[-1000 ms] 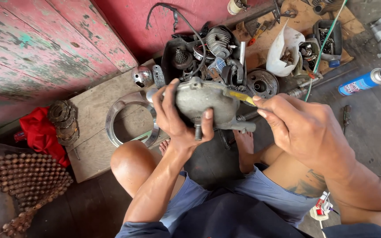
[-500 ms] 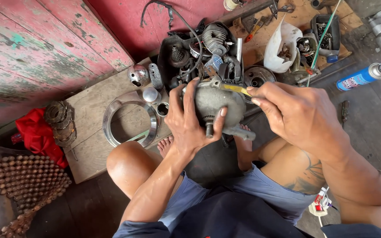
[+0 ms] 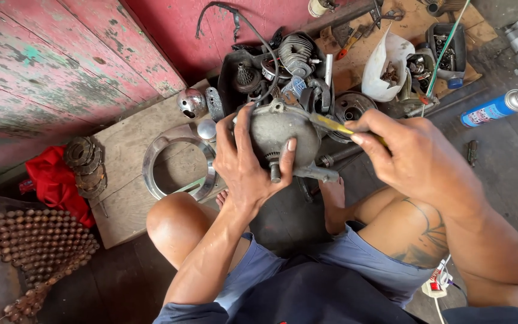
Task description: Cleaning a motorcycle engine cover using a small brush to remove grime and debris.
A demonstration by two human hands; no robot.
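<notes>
My left hand (image 3: 244, 165) grips a grey, rounded metal engine casing (image 3: 278, 133) with a threaded stud sticking out of its underside, holding it up above my knees. My right hand (image 3: 407, 153) holds a yellow-handled tool (image 3: 330, 123) whose tip rests against the casing's upper right side. A short metal arm juts from the casing's lower right edge. I sit low, with bare knees and one foot below the casing.
A black tray of engine parts (image 3: 283, 66) lies just beyond the casing. A chrome ring (image 3: 178, 162) and chrome caps rest on a wooden board at the left. A stack of clutch discs (image 3: 85, 165), a red cloth (image 3: 55, 183), a blue spray can (image 3: 493, 108) and a white bag of parts (image 3: 388, 63) lie around.
The casing has turned in my left hand, so the stud now points down towards me. My right hand and the tool stay at its upper right side.
</notes>
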